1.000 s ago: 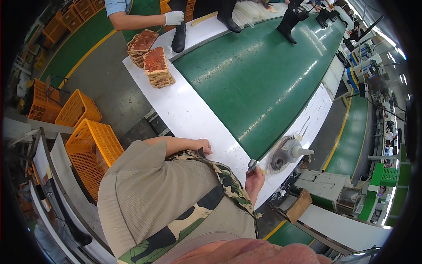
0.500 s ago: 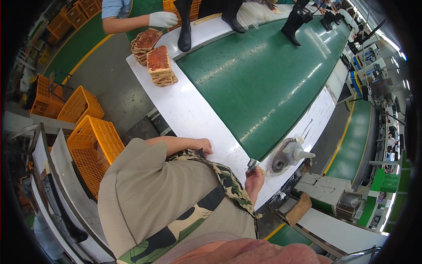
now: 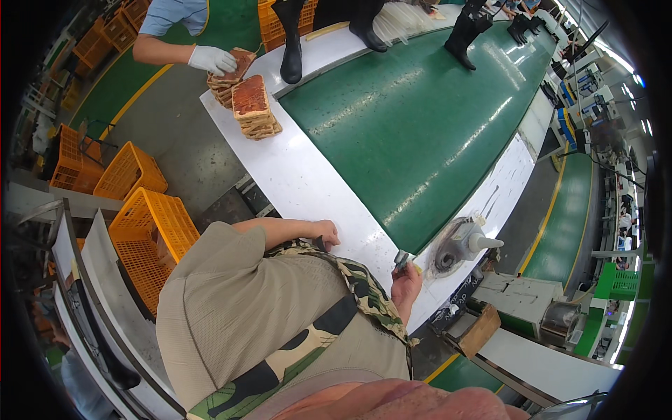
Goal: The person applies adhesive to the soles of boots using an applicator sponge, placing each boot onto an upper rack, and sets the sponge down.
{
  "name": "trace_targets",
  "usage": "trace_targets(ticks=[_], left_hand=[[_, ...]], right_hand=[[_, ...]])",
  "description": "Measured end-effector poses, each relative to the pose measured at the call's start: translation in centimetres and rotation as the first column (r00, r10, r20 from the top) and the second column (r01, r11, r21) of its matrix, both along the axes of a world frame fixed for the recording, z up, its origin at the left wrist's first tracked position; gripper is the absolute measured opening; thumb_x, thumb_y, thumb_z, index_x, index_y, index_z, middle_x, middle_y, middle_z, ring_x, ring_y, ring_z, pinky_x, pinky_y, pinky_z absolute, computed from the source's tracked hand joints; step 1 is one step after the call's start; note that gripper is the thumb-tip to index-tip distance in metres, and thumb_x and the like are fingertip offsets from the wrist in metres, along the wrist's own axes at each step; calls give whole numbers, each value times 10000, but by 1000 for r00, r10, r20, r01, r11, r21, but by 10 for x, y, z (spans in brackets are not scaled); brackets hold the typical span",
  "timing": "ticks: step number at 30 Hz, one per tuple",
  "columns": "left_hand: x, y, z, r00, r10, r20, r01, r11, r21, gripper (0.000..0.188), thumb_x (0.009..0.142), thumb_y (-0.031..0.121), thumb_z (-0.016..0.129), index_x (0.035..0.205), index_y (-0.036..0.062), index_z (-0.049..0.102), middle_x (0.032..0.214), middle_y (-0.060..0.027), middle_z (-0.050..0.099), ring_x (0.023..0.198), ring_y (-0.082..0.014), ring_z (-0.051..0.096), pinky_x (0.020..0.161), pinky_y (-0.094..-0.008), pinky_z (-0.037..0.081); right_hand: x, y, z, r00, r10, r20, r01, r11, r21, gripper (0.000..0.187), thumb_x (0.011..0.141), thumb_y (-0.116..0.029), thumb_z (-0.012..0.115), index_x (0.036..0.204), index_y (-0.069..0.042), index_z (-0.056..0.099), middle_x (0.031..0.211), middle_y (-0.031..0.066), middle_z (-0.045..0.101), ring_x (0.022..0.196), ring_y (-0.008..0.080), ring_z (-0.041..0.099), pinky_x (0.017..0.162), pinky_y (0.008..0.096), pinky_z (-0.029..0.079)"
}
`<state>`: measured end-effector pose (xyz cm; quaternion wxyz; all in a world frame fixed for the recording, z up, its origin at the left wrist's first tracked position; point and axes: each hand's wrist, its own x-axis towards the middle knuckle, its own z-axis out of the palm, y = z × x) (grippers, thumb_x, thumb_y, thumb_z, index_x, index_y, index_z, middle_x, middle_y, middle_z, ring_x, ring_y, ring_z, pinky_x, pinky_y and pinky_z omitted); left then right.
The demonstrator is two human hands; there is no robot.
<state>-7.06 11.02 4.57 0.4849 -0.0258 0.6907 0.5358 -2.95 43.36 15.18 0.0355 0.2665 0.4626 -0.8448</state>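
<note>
Right of my right hand (image 3: 406, 285), gripping a small grey object (image 3: 402, 260), sits a squeeze bottle (image 3: 462, 245); my left hand (image 3: 327, 234) curls, contents indeterminable.

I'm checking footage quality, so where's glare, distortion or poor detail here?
Head view: glare streaks the long, glossy green belt, whose right edge bows from fisheye distortion; bright white ceiling lights look washed out; the small grey object in the right grip is too small to identify.
</note>
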Motion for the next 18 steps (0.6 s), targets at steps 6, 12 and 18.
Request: trace_targets(ticks=[6,12,18], left_hand=[[2,0,6,1000,10,-14,-10,1000,11,252,820,245,672,745,7,705,720,-91,723,596,-178,676,544,-313,527],[2,-1,6,1000,17,-15,-17,1000,17,253,822,240,677,734,3,698,715,-97,722,593,-177,679,557,-307,528],[2,0,5,999,31,11,-31,999,35,253,819,234,680,727,-2,692,710,-104,719,593,-176,680,556,-300,528]], right_hand=[[2,-3,0,1000,-10,0,10,1000,-18,114,861,-85,673,927,-67,582,820,74,666,670,191,634,568,328,537],[1,-11,7,999,-33,27,33,999,8,108,856,-124,681,868,-88,580,733,34,625,595,198,599,570,333,502],[2,-3,-3,1000,11,-18,-11,999,-30,125,862,-82,673,937,-64,574,828,69,660,680,187,632,567,324,534]])
